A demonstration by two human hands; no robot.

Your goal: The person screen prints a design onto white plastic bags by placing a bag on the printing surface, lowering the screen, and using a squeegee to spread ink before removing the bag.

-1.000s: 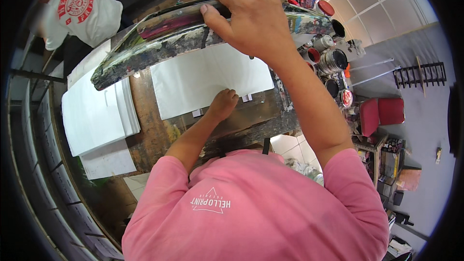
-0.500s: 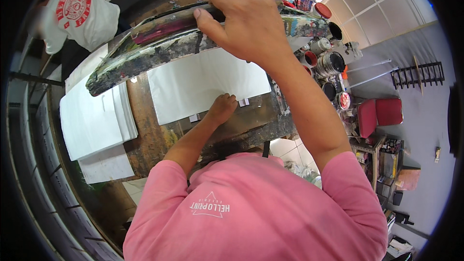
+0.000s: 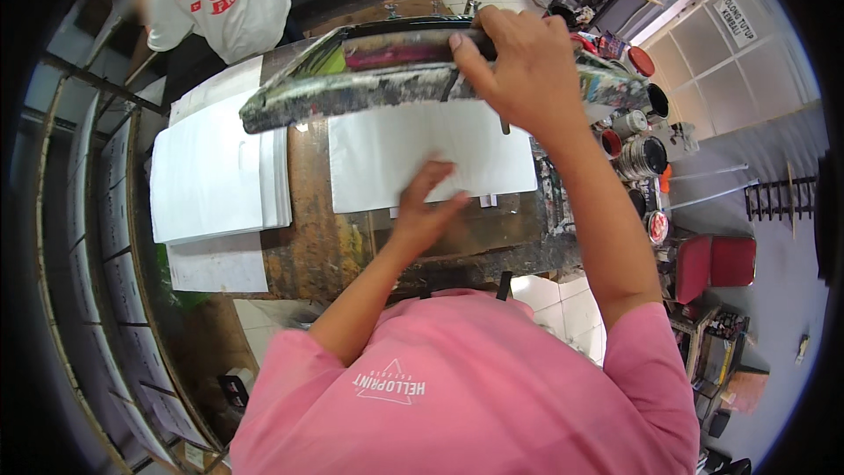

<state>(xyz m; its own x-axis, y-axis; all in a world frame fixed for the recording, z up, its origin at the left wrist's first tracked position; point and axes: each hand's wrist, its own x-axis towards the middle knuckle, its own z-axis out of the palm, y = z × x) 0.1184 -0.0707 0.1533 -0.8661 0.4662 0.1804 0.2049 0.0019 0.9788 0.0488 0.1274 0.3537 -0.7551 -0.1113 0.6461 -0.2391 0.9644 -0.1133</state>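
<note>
My right hand (image 3: pixel 532 70) is closed over the near bar of a paint-stained screen printing frame (image 3: pixel 360 92), which is tilted up off the table. A squeegee (image 3: pixel 400 48) with a dark, pink-smeared handle rests inside the frame, and my right thumb lies against it. Beneath the frame, a white sheet (image 3: pixel 378 158) lies flat on the worn board. Hovering over that sheet's near part is my left hand (image 3: pixel 426 211), fingers spread and slightly blurred, holding nothing. Small pale tabs (image 3: pixel 488 200) show at the sheet's near edge.
A thick stack of white sheets (image 3: pixel 215 176) sits to the left on the stained wooden table (image 3: pixel 308 251). Several ink tubs (image 3: pixel 642 157) crowd the right side. A person in a white shirt (image 3: pixel 220 0) is at the far left, beyond metal racks (image 3: pixel 88 211). Red chair (image 3: pixel 716 262) at right.
My left hand has gone from closed fingers at the sheet's near edge to spread fingers above it. My right hand keeps its hold on the raised frame. The whole view has shifted.
</note>
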